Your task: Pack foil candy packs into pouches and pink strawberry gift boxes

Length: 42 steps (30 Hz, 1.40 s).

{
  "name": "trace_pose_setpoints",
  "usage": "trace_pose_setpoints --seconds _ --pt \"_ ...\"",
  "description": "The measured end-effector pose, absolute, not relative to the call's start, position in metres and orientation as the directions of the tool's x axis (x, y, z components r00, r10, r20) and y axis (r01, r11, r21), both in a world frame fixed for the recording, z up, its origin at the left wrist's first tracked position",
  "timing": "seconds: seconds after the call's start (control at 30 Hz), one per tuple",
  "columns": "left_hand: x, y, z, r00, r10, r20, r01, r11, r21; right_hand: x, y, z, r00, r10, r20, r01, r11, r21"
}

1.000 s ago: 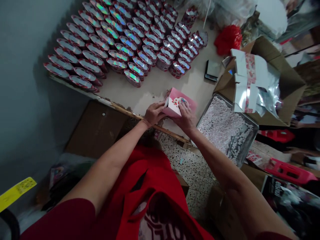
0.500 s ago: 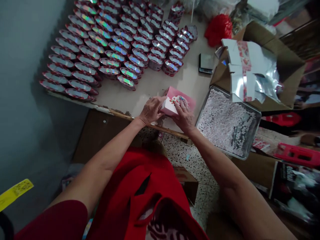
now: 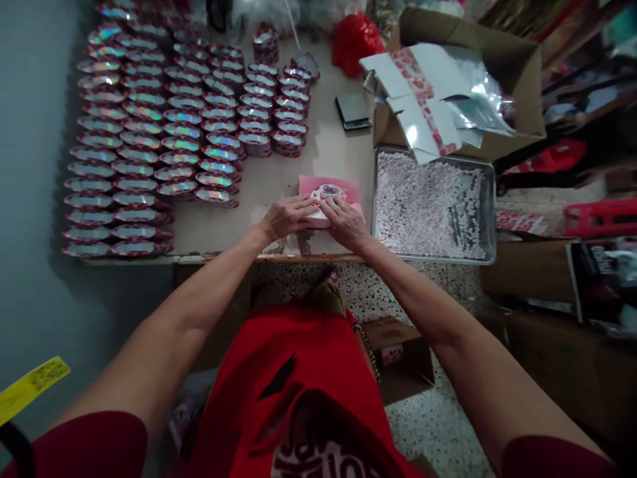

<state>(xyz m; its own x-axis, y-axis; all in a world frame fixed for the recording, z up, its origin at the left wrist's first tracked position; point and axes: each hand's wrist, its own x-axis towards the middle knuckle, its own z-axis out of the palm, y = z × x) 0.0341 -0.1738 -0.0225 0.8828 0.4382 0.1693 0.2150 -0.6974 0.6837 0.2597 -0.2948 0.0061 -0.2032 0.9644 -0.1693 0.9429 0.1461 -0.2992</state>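
Note:
A pink box (image 3: 303, 187) with a printed white patch and cartoon picture lies near the table's front edge. My left hand (image 3: 287, 219) grips its front left corner, with the fingers stretched across the top and the thumb low at the front. From the right, my right hand (image 3: 344, 222) holds the front right part, its fingers lying over the printed top. The fingertips of the two hands nearly meet. Their palms and the box's underside are hidden.
Rows of stacked, shiny-topped packs (image 3: 134, 166) fill the table's left side. A metal tray (image 3: 490, 219) of small pale pieces stands at right, below a cardboard box (image 3: 530, 86) with white printed cartons (image 3: 432, 86). Behind are a small dark-edged square device (image 3: 353, 109) and a red bag (image 3: 355, 43).
The view has turned and shifted, so the table edge looks level. The pink box sits straighter to me. My left hand's fingers reach farther over its top; my right hand stays on it.

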Motion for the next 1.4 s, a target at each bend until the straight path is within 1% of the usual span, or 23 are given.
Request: trace_pose_setpoints --seconds 0.07,0.23,0.33,0.43,0.6,0.7,0.9,1.0,1.07,1.13,1.2,1.3,1.4 --pt "0.036 -0.18 -0.028 0.867 0.467 0.175 0.244 -0.702 0.669 0.262 -0.297 0.006 -0.205 0.966 -0.158 0.937 0.147 -0.317" --pt "0.039 -0.202 -0.04 0.776 0.564 0.281 0.274 -0.703 0.656 0.249 -0.299 0.002 -0.159 0.985 -0.074 0.938 0.127 -0.321" --pt "0.035 -0.209 -0.044 0.78 0.546 0.306 0.239 -0.712 0.66 0.236 -0.294 0.001 -0.202 0.979 -0.019 0.932 0.186 -0.311" --pt "0.03 -0.21 -0.05 0.789 0.538 0.297 0.234 -0.71 0.665 0.232 -0.291 -0.001 -0.253 0.968 -0.001 0.922 0.241 -0.303" --pt "0.033 -0.205 -0.062 0.737 0.625 0.257 0.373 -0.693 0.617 0.232 -0.289 -0.005 -0.209 0.978 -0.002 0.938 0.2 -0.284" --pt "0.035 -0.2 -0.062 0.744 0.614 0.265 0.37 -0.709 0.601 0.229 -0.29 -0.005 -0.17 0.985 0.007 0.941 0.165 -0.297" --pt "0.034 -0.191 -0.06 0.772 0.585 0.248 0.362 -0.726 0.585 0.233 -0.298 -0.008 -0.103 0.993 0.064 0.922 0.119 -0.367" --pt "0.036 -0.197 -0.063 0.744 0.617 0.258 0.377 -0.706 0.6 0.239 -0.303 -0.007 -0.088 0.994 0.071 0.922 0.108 -0.372" --pt "0.038 -0.203 -0.065 0.706 0.655 0.268 0.391 -0.676 0.624 0.24 -0.304 -0.002 -0.088 0.995 0.052 0.931 0.101 -0.351" --pt "0.039 -0.206 -0.069 0.684 0.676 0.272 0.386 -0.653 0.652 0.238 -0.301 0.005 -0.136 0.99 0.035 0.939 0.14 -0.316" --pt "0.04 -0.205 -0.073 0.693 0.67 0.266 0.365 -0.644 0.672 0.235 -0.295 0.012 -0.246 0.969 0.017 0.926 0.241 -0.29" --pt "0.041 -0.203 -0.077 0.704 0.664 0.253 0.343 -0.63 0.697 0.229 -0.282 0.017 -0.388 0.922 -0.003 0.879 0.369 -0.303" --pt "0.043 -0.205 -0.081 0.679 0.692 0.245 0.346 -0.597 0.724 0.224 -0.268 0.02 -0.444 0.896 0.019 0.846 0.427 -0.319"
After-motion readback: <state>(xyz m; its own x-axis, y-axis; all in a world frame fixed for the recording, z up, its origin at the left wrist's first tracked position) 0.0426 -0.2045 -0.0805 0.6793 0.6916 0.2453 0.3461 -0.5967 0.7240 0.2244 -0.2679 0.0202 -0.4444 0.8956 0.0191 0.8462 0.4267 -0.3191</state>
